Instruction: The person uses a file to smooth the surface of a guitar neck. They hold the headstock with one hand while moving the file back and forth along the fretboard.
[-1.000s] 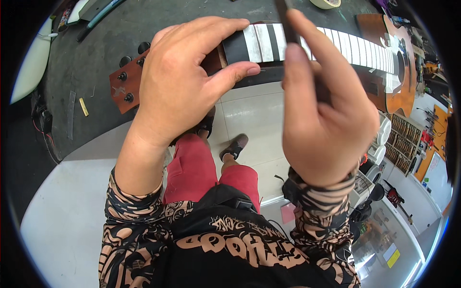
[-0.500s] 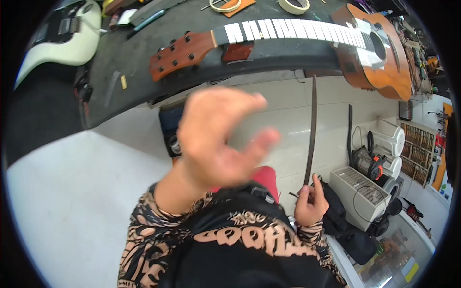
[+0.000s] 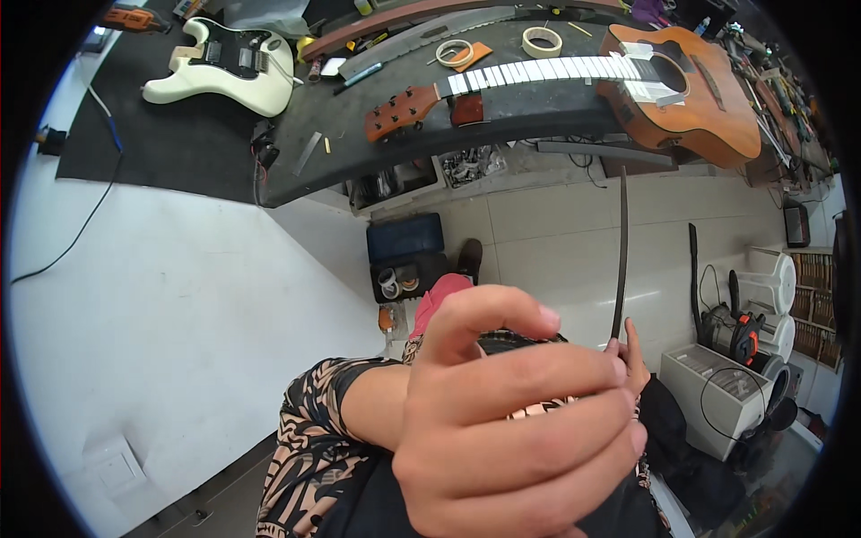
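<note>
My left hand (image 3: 516, 417) looms large in front of my chest, its fingers half curled with a gap below the uppermost one. Nothing shows in it; its palm side is hidden. Partly behind it, my right hand (image 3: 635, 363) pinches the lower end of a long, thin dark strip (image 3: 623, 255), with one finger stretched upward. The strip stands out away from me over the floor. On the bench beyond lies an acoustic guitar (image 3: 708, 125), its headstock to the left and white tape on its fretboard (image 3: 538, 72). A small reddish-brown block (image 3: 466, 109) sits beside the neck.
A white electric guitar body (image 3: 229, 76) lies on the black bench top (image 3: 108, 143) at left. Tape rolls (image 3: 542, 41) and a steel ruler (image 3: 307, 152) are on the bench. Beneath stands an opened case (image 3: 405, 240). At right are a white cabinet (image 3: 708, 399) and stools (image 3: 767, 296).
My left hand has moved right and closer to the view, now overlapping part of my right hand. The view has shifted, bringing more of the bench in. My right hand still holds the strip.
</note>
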A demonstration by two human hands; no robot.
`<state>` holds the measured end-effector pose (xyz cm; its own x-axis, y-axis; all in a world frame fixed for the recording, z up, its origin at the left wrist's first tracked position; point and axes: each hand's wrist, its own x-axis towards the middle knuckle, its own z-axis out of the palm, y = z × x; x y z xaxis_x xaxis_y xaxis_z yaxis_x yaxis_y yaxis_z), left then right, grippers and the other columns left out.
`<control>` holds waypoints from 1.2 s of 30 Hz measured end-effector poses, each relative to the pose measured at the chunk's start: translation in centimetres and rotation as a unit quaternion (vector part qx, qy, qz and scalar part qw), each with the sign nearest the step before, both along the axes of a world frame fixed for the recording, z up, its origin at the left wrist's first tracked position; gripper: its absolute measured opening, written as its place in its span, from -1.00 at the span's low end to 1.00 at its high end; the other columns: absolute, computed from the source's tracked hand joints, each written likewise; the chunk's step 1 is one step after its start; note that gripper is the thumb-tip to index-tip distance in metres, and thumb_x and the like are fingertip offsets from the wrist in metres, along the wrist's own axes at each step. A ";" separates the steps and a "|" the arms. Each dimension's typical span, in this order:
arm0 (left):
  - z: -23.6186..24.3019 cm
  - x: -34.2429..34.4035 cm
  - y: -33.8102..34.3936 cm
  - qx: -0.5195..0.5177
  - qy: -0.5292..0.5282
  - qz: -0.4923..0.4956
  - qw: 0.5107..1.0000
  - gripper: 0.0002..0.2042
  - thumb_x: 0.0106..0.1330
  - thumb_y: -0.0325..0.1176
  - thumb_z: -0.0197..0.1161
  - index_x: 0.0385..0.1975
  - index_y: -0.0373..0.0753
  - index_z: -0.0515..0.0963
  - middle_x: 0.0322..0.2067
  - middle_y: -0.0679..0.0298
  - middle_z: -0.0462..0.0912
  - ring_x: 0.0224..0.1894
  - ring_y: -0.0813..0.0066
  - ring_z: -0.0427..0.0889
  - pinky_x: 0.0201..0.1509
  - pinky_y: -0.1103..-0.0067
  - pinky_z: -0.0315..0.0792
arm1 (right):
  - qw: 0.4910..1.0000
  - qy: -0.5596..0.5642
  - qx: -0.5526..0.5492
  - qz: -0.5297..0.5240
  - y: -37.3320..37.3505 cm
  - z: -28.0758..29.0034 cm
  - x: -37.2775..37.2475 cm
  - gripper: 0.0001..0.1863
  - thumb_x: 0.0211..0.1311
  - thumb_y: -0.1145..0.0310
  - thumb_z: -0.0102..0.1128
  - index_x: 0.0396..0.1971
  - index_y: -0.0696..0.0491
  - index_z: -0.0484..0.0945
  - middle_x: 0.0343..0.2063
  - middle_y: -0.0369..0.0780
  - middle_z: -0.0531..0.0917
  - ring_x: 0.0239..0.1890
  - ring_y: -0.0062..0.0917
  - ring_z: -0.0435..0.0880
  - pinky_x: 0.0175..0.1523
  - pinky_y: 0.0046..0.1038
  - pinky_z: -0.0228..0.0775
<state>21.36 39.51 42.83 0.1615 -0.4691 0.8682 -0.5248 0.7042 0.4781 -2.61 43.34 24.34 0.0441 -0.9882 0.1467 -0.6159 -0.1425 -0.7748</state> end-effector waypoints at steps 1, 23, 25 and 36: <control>0.1 -0.6 0.4 -0.017 0.002 0.015 1.000 -0.48 0.45 0.13 -0.12 -0.37 -0.18 0.64 -0.42 0.31 0.67 -0.40 0.35 0.66 -0.07 0.29 0.36 | 1.000 -0.018 0.018 0.001 -0.1 0.6 -0.2 -0.59 0.23 0.60 0.16 0.12 0.21 0.53 -0.68 -0.24 0.55 -0.68 -0.69 0.43 -0.51 -0.60 0.33; -3.2 12.6 -6.9 -0.090 -0.141 -0.074 0.983 -0.52 0.43 0.11 -0.06 -0.26 -0.22 0.59 -0.33 0.24 0.66 -0.31 0.29 0.65 0.02 0.24 0.34 | 0.996 0.076 0.043 -0.024 -4.0 1.7 5.4 -0.56 0.21 0.61 0.17 0.13 0.22 0.51 -0.67 -0.27 0.58 -0.65 -0.72 0.47 -0.49 -0.64 0.33; -4.2 14.3 -8.3 -0.056 -0.128 -0.090 0.986 -0.49 0.39 0.14 -0.02 -0.23 -0.26 0.58 -0.30 0.21 0.66 -0.27 0.26 0.64 0.03 0.23 0.36 | 0.993 0.070 0.065 -0.062 -3.8 0.6 7.5 -0.57 0.21 0.61 0.17 0.12 0.22 0.52 -0.66 -0.26 0.59 -0.64 -0.72 0.48 -0.49 -0.64 0.34; -23.7 31.1 -15.4 0.217 -0.213 0.169 0.938 -0.26 0.25 0.33 0.07 0.10 -0.30 0.48 0.08 0.07 0.52 0.14 0.10 0.46 0.21 0.29 0.32 | 0.983 0.160 0.084 0.042 -7.2 1.1 14.8 -0.59 0.27 0.56 0.12 0.14 0.25 0.49 -0.54 -0.23 0.67 -0.60 -0.73 0.55 -0.47 -0.68 0.36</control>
